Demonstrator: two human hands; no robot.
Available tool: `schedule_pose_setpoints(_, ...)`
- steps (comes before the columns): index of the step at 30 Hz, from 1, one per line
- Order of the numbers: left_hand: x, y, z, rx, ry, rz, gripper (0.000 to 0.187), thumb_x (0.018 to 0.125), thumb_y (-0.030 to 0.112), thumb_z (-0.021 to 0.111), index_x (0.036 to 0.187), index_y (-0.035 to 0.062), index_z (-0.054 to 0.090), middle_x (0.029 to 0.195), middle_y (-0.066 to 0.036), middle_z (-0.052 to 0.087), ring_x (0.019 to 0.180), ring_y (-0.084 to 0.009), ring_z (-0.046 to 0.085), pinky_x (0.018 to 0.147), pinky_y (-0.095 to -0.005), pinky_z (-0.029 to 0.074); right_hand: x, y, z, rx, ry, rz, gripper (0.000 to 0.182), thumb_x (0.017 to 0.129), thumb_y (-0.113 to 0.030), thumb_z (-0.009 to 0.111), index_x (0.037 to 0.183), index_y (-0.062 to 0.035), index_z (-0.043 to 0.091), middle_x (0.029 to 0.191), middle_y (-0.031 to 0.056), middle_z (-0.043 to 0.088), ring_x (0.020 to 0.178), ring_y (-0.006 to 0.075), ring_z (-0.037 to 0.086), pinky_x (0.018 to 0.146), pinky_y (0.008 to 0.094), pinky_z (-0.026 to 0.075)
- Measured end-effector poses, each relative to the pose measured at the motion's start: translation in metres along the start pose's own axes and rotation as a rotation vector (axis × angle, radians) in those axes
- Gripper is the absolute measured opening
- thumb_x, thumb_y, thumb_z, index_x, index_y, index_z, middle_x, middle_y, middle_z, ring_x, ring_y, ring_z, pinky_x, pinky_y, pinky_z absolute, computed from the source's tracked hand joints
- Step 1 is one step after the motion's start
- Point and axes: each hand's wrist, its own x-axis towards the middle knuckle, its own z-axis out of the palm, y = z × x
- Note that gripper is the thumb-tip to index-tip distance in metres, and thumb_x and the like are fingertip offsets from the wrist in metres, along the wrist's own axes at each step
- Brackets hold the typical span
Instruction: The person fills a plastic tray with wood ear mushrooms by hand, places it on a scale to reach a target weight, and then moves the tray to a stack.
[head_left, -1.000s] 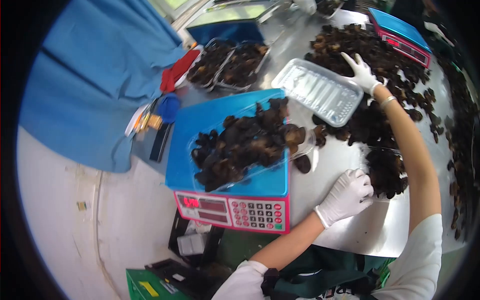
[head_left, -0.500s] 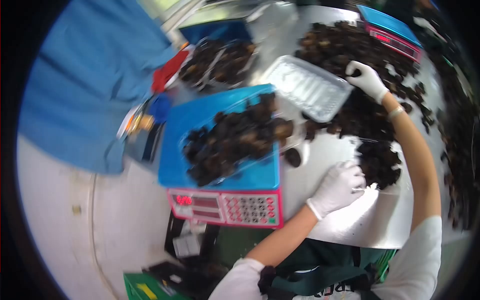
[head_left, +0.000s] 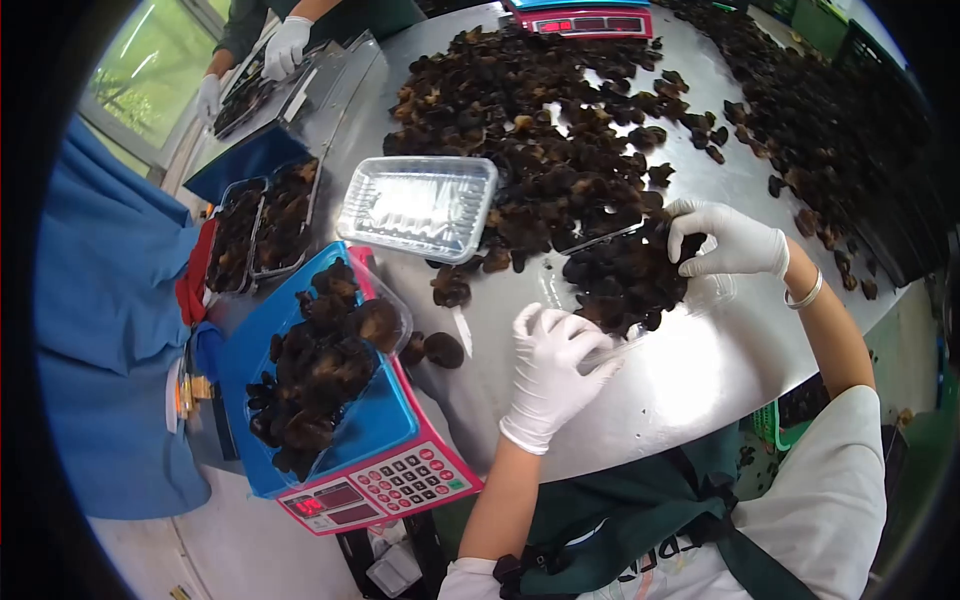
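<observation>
A clear plastic tray (head_left: 640,338) of dark wood ear mushrooms (head_left: 615,285) lies on the metal table between my gloved hands. My left hand (head_left: 557,368) is closed at its near left corner, fingers curled and thumb against the rim. At its right side, my right hand (head_left: 728,243) pinches a dark mushroom piece between thumb and fingers, partly hidden by the glove. Left of my hands, another filled tray (head_left: 400,318) rests askew on a blue-topped scale (head_left: 400,425). Loose mushroom pieces (head_left: 443,349) lie beside that scale.
An empty clear tray (head_left: 420,205) sits beside a large mushroom heap (head_left: 510,130). Two filled trays (head_left: 285,215) stand at left. A second scale (head_left: 590,20) is at the back. Another person's gloved hands (head_left: 287,48) work at far left. More mushrooms (head_left: 800,150) spread along the right.
My right hand has come from the loose heap to the right side of the mushroom tray. My left hand stays at its near corner. The camera view has swung, showing the co-worker's hands.
</observation>
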Motion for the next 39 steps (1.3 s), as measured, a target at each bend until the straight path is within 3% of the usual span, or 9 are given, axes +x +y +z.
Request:
schedule_pose_setpoints(4, 0.001, 0.003, -0.005, -0.047, 0.007, -0.028, 0.020, 0.067, 0.030, 0.078, 0.077, 0.0162, 0.067, 0.082, 0.002, 0.061, 0.092, -0.0201, 0.053, 0.102, -0.0418, 0.026, -0.020, 0.010, -0.004, 0.108, 0.058, -0.001, 0.013, 0.076, -0.003, 0.068, 0.089, -0.0050, 0.067, 0.109, 0.0110, 0.061, 0.101, 0.0197, 0.057, 0.089, 0.0312, 0.046)
schedule_pose_setpoints(5, 0.004, 0.005, -0.007, -0.042, 0.058, -0.009, 0.020, 0.064, 0.027, 0.081, 0.071, 0.0143, 0.067, 0.076, 0.000, 0.061, 0.084, -0.0211, 0.054, 0.092, -0.0372, 0.032, -0.020, 0.009, -0.004, 0.160, 0.100, 0.053, 0.010, 0.079, -0.004, 0.068, 0.089, -0.0043, 0.068, 0.106, 0.0102, 0.063, 0.099, 0.0193, 0.058, 0.090, 0.0311, 0.046)
schedule_pose_setpoints(12, 0.003, 0.000, -0.003, -0.052, 0.196, -0.012, 0.020, 0.071, 0.022, 0.078, 0.065, 0.0106, 0.062, 0.068, -0.001, 0.057, 0.076, -0.0221, 0.053, 0.084, -0.0366, 0.035, -0.016, 0.015, -0.005, 0.426, 0.352, 0.081, 0.006, 0.083, -0.008, 0.066, 0.086, -0.0031, 0.067, 0.098, 0.0068, 0.065, 0.095, 0.0170, 0.059, 0.088, 0.0309, 0.047)
schedule_pose_setpoints(16, 0.003, -0.004, -0.003, -0.034, 0.310, -0.070, 0.025, 0.074, 0.019, 0.076, 0.060, 0.0086, 0.057, 0.063, -0.002, 0.054, 0.071, -0.0228, 0.051, 0.081, -0.0366, 0.036, -0.008, 0.006, -0.012, -0.058, 0.080, -0.083, 0.006, 0.079, -0.011, 0.067, 0.078, -0.0053, 0.067, 0.104, 0.0094, 0.066, 0.103, 0.0235, 0.060, 0.091, 0.0340, 0.046)
schedule_pose_setpoints(20, 0.004, -0.005, -0.002, -0.023, 0.375, -0.091, 0.028, 0.075, 0.016, 0.076, 0.059, 0.0073, 0.055, 0.062, -0.003, 0.052, 0.069, -0.0238, 0.051, 0.077, -0.0362, 0.037, 0.050, -0.024, -0.004, -0.077, 0.376, -0.226, 0.014, 0.082, -0.016, 0.064, 0.085, -0.0034, 0.069, 0.092, 0.0149, 0.066, 0.097, 0.0271, 0.062, 0.084, 0.0365, 0.049)
schedule_pose_setpoints(25, 0.003, -0.008, -0.002, 0.016, 0.406, -0.089, 0.028, 0.073, 0.014, 0.076, 0.059, 0.0056, 0.054, 0.062, -0.006, 0.052, 0.069, -0.0264, 0.051, 0.073, -0.0374, 0.038, 0.150, -0.079, 0.078, -0.334, 0.220, -0.364, 0.030, 0.082, -0.025, 0.065, 0.100, -0.0009, 0.065, 0.092, 0.0144, 0.066, 0.092, 0.0314, 0.062, 0.082, 0.0387, 0.051)
schedule_pose_setpoints(30, 0.001, -0.010, -0.002, 0.016, 0.412, -0.124, 0.027, 0.073, 0.014, 0.076, 0.058, 0.0066, 0.055, 0.061, -0.004, 0.053, 0.069, -0.0259, 0.052, 0.073, -0.0379, 0.038, 0.209, -0.098, 0.120, -0.880, 0.153, -0.290, 0.012, 0.070, -0.013, 0.062, 0.076, -0.0031, 0.066, 0.069, 0.0100, 0.064, 0.068, 0.0250, 0.065, 0.062, 0.0344, 0.051)
schedule_pose_setpoints(34, 0.003, -0.008, -0.005, 0.008, 0.374, -0.100, 0.028, 0.074, 0.014, 0.075, 0.060, 0.0037, 0.053, 0.064, -0.009, 0.052, 0.071, -0.0295, 0.051, 0.072, -0.0395, 0.039, 0.214, -0.085, 0.107, -0.895, 0.643, -0.450, 0.010, 0.067, -0.013, 0.063, 0.068, -0.0039, 0.067, 0.065, 0.0109, 0.062, 0.064, 0.0258, 0.064, 0.058, 0.0341, 0.049)
schedule_pose_setpoints(39, 0.006, -0.007, -0.002, -0.015, 0.406, -0.052, 0.029, 0.075, 0.015, 0.075, 0.060, 0.0037, 0.052, 0.064, -0.008, 0.051, 0.073, -0.0291, 0.051, 0.075, -0.0384, 0.039, 0.221, -0.071, 0.087, -0.836, 0.535, -0.493, 0.007, 0.070, -0.012, 0.062, 0.069, -0.0072, 0.067, 0.067, 0.0080, 0.064, 0.067, 0.0250, 0.065, 0.064, 0.0362, 0.051)
